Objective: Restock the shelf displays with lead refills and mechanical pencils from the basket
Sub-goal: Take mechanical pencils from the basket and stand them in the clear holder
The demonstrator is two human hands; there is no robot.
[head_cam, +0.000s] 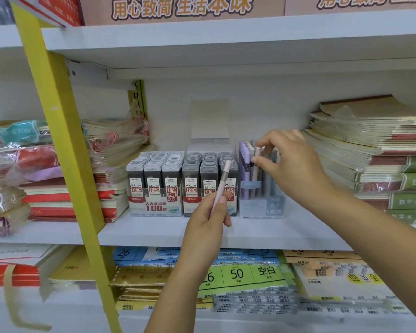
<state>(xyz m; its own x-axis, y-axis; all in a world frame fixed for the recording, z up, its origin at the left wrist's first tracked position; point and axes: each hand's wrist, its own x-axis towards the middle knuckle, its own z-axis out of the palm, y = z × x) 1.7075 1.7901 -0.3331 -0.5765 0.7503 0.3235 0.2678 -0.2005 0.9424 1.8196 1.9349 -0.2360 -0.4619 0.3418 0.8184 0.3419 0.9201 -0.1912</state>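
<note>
Flanking pencil box (262,204): refill boxes (178,179), notebooks (370,152); left grip (207,219) holds pink pencil (222,179), right grip (291,164) pinches boxed pencil (257,152).

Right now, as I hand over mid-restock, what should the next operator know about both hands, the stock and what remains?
Left hand grips a pale pink pencil, held up in front of the shelf.
Right hand pinches the top of a second pencil standing in the clear pencil display.
The 0.5 refill display and 0.7 refill display look full.
Left to do: seat the second pencil, then slot in the pale pink pencil. Any remaining stock is not in view.
</note>
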